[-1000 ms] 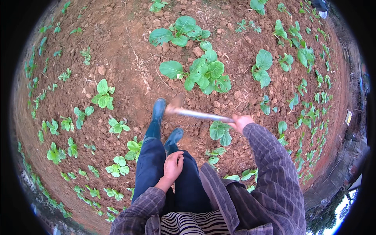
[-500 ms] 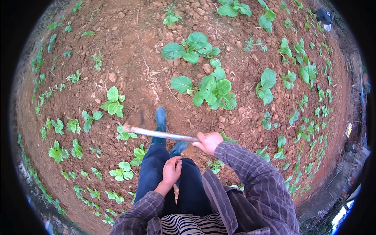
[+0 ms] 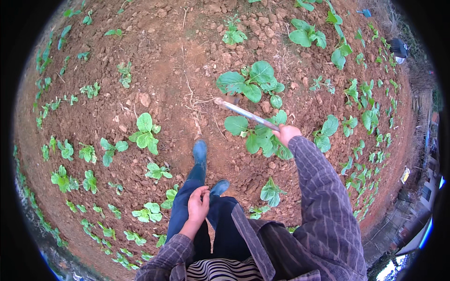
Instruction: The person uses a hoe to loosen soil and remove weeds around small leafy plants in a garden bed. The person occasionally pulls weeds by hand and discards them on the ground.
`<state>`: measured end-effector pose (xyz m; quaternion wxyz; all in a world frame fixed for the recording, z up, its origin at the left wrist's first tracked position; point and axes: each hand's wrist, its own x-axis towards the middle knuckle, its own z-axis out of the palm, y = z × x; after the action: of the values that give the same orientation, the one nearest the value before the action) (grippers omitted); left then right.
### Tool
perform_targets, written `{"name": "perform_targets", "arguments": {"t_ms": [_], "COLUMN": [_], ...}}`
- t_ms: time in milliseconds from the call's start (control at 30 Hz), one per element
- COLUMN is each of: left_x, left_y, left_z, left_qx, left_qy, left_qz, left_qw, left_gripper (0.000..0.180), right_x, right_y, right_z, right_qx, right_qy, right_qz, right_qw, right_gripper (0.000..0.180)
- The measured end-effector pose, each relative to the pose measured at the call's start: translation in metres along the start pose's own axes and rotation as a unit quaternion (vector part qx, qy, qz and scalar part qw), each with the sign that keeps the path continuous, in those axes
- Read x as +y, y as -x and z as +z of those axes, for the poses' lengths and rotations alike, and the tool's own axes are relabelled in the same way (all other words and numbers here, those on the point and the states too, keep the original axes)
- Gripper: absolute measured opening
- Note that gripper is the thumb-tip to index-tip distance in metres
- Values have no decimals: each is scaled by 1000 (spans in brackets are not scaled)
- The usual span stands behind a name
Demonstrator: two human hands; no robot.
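Observation:
My right hand is closed round the wooden handle of a hoe, held out over the leafy plants to the right of my boots. The handle slants up and left from my fist. Its far end hangs by a large broad-leaved plant, and the blade is mostly hidden behind the handle. Just under the handle and my fist grows a second big leafy plant, partly covered. My left hand hangs in front of my thigh, fingers loosely bent and thumb apart, with nothing in it.
My rubber boots stand on reddish-brown, cloddy soil. Young plants grow in rows to the left, and more crowd the right. Dry stalks lie ahead. A dark object stands at the far right edge.
My right hand has swung the hoe forward and to the right, from beside my boots to above the large plants. The view has shifted slightly; my left hand stays by my thigh.

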<state>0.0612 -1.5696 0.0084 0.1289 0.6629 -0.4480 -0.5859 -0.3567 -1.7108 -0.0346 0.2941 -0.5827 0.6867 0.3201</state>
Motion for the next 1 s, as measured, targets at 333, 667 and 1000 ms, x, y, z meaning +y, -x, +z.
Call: {"name": "perform_targets", "arguments": {"t_ms": [333,667,1000], "left_x": [22,41,93], "left_y": [-35,-106,-161], "left_z": [-30,-97,-85], "left_qx": [21,98,72], "left_qy": [86,68,59], "left_qz": [-29,-20,-56], "left_qw": [996,993,994], "left_gripper": [20,19,19], "right_x": [-74,-128,-70], "right_y": [17,-98,-109], "right_z": [-77,-153,-184], "right_qx": [-10,87,-5], "right_qy": [-80,-62,-91], "right_qz": [-56,-160,-72], "right_qw": [995,981,993], "right_gripper": [44,39,39]}}
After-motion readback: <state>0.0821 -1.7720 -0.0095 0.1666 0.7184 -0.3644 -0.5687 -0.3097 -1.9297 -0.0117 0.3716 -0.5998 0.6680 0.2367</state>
